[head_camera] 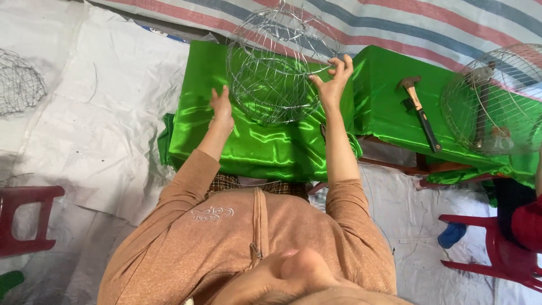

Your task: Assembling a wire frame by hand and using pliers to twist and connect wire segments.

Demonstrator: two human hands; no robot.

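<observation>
Underneath everything, a white tarpaulin is spread over the ground, creased and marked with grey scuffs, and a sheet striped in red, blue and white is laid along the far edge. Shiny green satin cloth is draped over a low work surface, its folds hanging over the near edge; a second stretch of the same cloth is spread to the right, with a gap between the two where brown wooden framing is seen.

A round wire frame, shaped like an open sphere of thin silver wires, is stood on the green cloth in front of the person. Its right side is pinched between the fingertips of the right hand, which is closed on the wires. The left hand is laid at the frame's lower left edge with the fingers loosely extended; whether a wire is gripped there cannot be told.

On the right-hand cloth a hammer is laid, and beside it a second wire sphere is set. A third wire form is seen on the tarpaulin at far left. Red plastic stools are placed at both sides.
</observation>
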